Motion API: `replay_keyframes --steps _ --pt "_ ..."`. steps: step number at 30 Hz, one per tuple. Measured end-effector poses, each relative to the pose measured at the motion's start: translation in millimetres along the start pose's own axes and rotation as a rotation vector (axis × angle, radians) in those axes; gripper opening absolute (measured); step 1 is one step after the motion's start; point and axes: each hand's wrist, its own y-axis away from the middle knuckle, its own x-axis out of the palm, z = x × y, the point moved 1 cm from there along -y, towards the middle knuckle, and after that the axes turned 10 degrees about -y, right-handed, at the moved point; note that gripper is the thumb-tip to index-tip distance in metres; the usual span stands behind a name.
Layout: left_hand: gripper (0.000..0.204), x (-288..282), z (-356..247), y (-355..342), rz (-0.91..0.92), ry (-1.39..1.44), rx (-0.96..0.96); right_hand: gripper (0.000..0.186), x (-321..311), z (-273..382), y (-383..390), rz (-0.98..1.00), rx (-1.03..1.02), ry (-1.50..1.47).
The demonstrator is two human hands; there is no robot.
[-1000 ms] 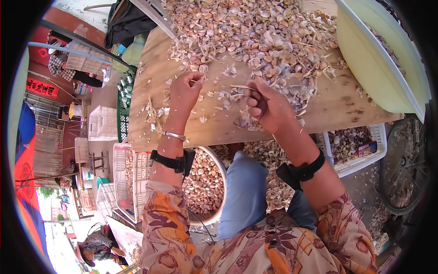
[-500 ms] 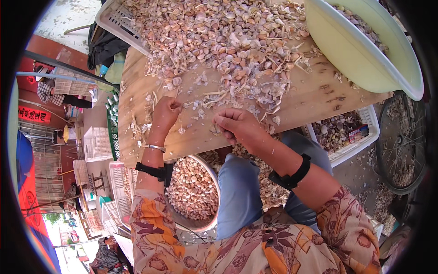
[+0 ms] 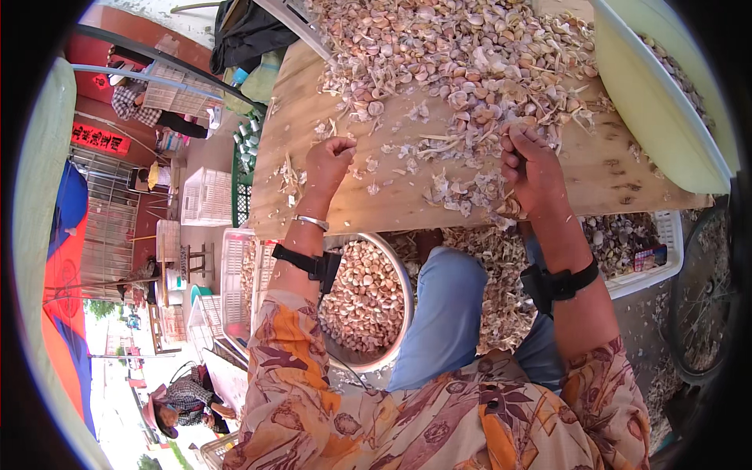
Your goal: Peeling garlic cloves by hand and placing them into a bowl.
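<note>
Far left, past the table's side edge, you had a green lattice crate (image 3: pixel 241 205), with a white plastic crate (image 3: pixel 235 294) below it, near the table corner. Your left hand (image 3: pixel 329 164) was over the wooden tabletop (image 3: pixel 376 210), inside that side edge, fingers curled in and thumb drawn to the forefinger; couldn't tell whether it pinched anything. Below the near edge, a round tub (image 3: pixel 408 298) of cloves sat beside your knee (image 3: pixel 442 294).

Between your hands ran a wide stretch of wood, littered with papery skins (image 3: pixel 458 192): fair room sideways. The heaped garlic cloves (image 3: pixel 470 66) covered the far middle of the table. Your right hand (image 3: pixel 534 164) was at the heap's near right fringe, fingers half curled, thumb close to forefinger; any hold couldn't be made out. Right of it, more wood, then a pale yellow-green basin (image 3: pixel 650 117) bounding that side. A white crate (image 3: pixel 672 244) stood lower, beyond the near edge.
</note>
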Motion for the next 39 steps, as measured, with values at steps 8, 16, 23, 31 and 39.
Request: replay_keyframes --steps 8,16,23,31,39 --pt "0.016 39 -36 55 -0.146 -0.468 0.522 0.012 -7 0 -4 -0.048 -0.026 -0.024" --pt "0.02 15 -8 28 -0.364 -0.274 0.325 0.013 0 -7 -2 -0.066 0.043 0.012" --pt "0.009 20 -10 -34 -0.204 -0.843 0.531 0.015 -7 7 -9 -0.081 0.012 -0.03" --pt "0.017 68 -176 32 -0.203 0.131 0.708 0.036 -17 25 -3 -0.075 0.0 -0.179" --pt "0.04 115 -132 36 -0.176 -0.34 0.682 0.032 -43 82 -4 0.426 0.187 -0.284"
